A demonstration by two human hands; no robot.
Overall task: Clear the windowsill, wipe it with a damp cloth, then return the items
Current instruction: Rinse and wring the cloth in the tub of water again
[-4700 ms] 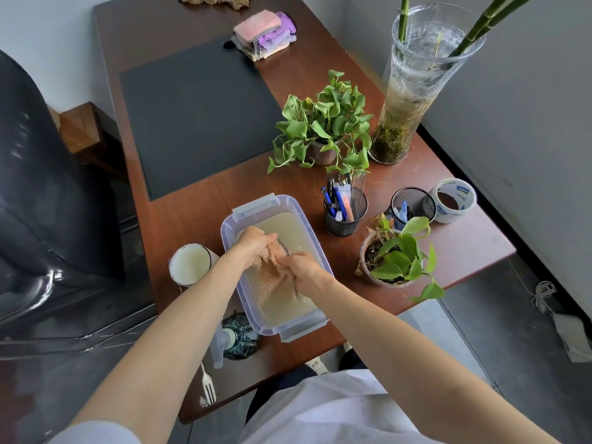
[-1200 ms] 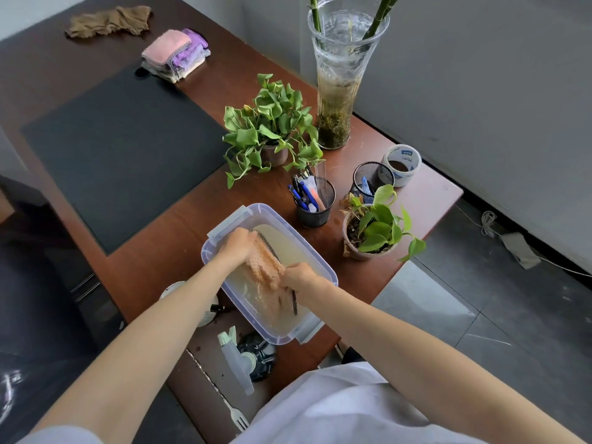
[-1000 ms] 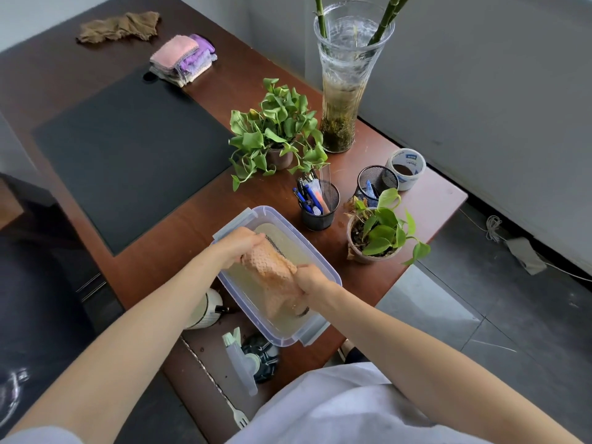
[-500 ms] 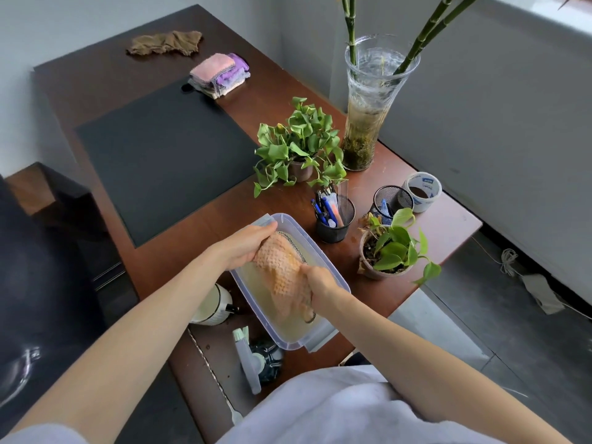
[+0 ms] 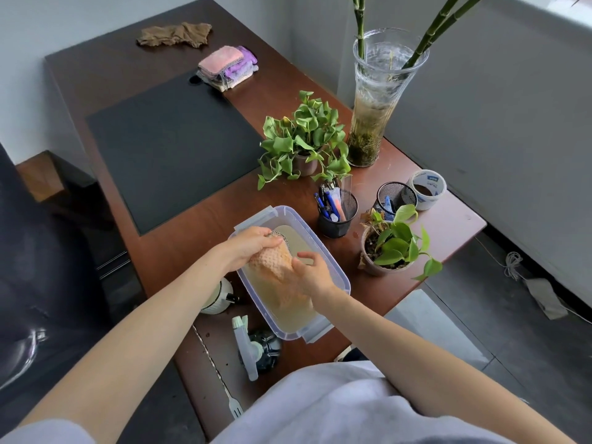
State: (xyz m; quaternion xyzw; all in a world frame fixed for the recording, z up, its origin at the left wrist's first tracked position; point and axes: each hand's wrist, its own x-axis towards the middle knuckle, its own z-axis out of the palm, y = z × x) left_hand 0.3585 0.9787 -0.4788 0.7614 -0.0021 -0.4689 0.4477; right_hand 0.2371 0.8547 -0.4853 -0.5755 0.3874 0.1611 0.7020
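Observation:
An orange waffle-weave cloth (image 5: 272, 262) hangs wet over a clear plastic tub (image 5: 333, 261) of murky water on the brown desk (image 5: 205, 225). My left hand (image 5: 248, 248) grips the cloth's upper end. My right hand (image 5: 310, 274) grips its lower part, where the cloth dips into the water. Beyond the tub stand a leafy pothos pot (image 5: 302, 145), a tall glass vase with bamboo stalks (image 5: 378, 100), a mesh pen cup (image 5: 338, 213), a second mesh cup (image 5: 395, 197), a tape roll (image 5: 426, 189) and a small potted plant (image 5: 394, 248).
A black desk mat (image 5: 169, 145) covers the desk's middle. Folded pink and purple cloths (image 5: 227, 67) and a brown rag (image 5: 174, 35) lie at the far end. A white cup (image 5: 217, 296), a spray bottle (image 5: 253, 347) and a fork (image 5: 230, 402) sit near me. The windowsill edge (image 5: 563, 11) shows top right.
The cloth has been lifted out of the water and gathered between both hands. My view has tilted up, showing more of the far desk and the windowsill.

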